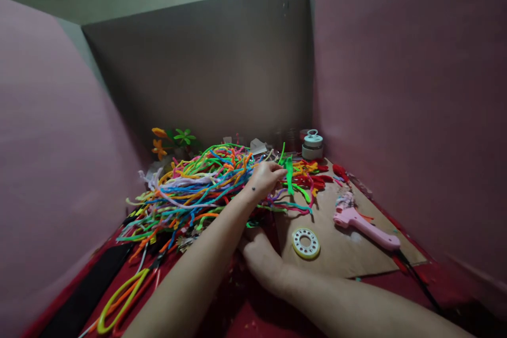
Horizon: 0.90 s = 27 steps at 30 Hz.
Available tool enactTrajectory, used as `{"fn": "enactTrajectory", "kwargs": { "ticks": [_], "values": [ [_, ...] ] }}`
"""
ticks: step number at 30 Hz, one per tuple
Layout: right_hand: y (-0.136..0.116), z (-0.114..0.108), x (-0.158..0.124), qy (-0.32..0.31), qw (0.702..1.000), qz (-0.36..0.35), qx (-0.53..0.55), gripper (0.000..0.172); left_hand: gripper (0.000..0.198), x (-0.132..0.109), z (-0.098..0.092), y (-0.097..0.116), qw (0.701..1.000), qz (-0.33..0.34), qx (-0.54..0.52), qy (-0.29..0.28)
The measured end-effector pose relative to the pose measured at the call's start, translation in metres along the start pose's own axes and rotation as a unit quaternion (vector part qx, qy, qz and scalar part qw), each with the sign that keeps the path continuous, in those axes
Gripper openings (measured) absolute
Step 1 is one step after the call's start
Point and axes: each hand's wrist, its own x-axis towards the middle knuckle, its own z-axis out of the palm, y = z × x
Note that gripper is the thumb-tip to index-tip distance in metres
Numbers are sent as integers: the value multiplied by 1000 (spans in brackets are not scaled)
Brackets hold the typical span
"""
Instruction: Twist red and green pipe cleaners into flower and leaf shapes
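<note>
My left hand (pixel 267 175) reaches forward over a big heap of multicoloured pipe cleaners (pixel 202 185). Its fingertips are pinched together at a bright green bundle of pipe cleaners (pixel 290 175), which hangs down over the board's far edge. My right hand (pixel 257 253) is lower and nearer, bent inward beneath my left forearm, close to the front of the heap. Its fingers are mostly hidden by that forearm and by shadow, so what they hold, if anything, does not show.
A brown board (pixel 325 243) carries a pink glue gun (pixel 366 228) and a tape roll (pixel 306 243). Red and orange pipe-cleaner pieces (pixel 317 174) lie behind. Yellow-handled scissors (pixel 122 298) rest front left. A pale-lidded jar (pixel 312 145) and pipe-cleaner flowers (pixel 159 147) stand at the back.
</note>
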Motion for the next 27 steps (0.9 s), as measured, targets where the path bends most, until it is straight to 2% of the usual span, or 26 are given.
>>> {"fn": "enactTrajectory", "kwargs": {
  "ticks": [2, 4, 6, 7, 9, 11, 12, 15, 16, 18, 19, 23, 27],
  "values": [
    [0, 3, 1, -1, 999, 38, 13, 30, 15, -22, -6, 8, 1000, 7, -4, -16],
    [1, 6, 1, 7, 996, 88, 20, 29, 18, -50, -16, 17, 998, 20, 5, -64],
    [0, 8, 1, 11, 994, 106, 10, 27, 19, -75, -31, 23, 997, 28, 16, -67],
    [0, 9, 0, 9, 995, 102, 6, 27, 20, -84, -41, 23, 999, 26, 29, -35],
    [-1, 9, -2, -7, 997, 79, 5, 30, 21, -94, -65, 16, 994, 42, 34, 93],
    [-2, 9, -4, -23, 997, 69, 7, 31, 23, -92, -93, 1, 969, 45, 78, 230],
    [-2, 10, -5, -25, 997, 71, 6, 31, 24, -89, -108, -8, 953, 42, 110, 280],
    [-1, 10, -6, -19, 997, 80, -11, 28, 24, -75, -150, -35, 892, 52, 250, 373],
    [-1, 10, -5, -16, 997, 77, -21, 28, 24, -71, -161, -42, 871, 49, 300, 387],
    [1, 10, -5, -9, 997, 62, -48, 29, 27, -64, -178, -51, 831, 15, 401, 386],
    [1, 10, -5, -6, 997, 50, -63, 30, 28, -61, -182, -54, 822, 4, 423, 381],
    [-3, 9, -13, -22, 995, -2, -100, 32, 33, -48, -187, -58, 805, -8, 477, 354],
    [-26, 11, -17, -57, 992, -67, -91, 29, 36, -33, -189, -59, 795, -22, 511, 325]
  ]
}}
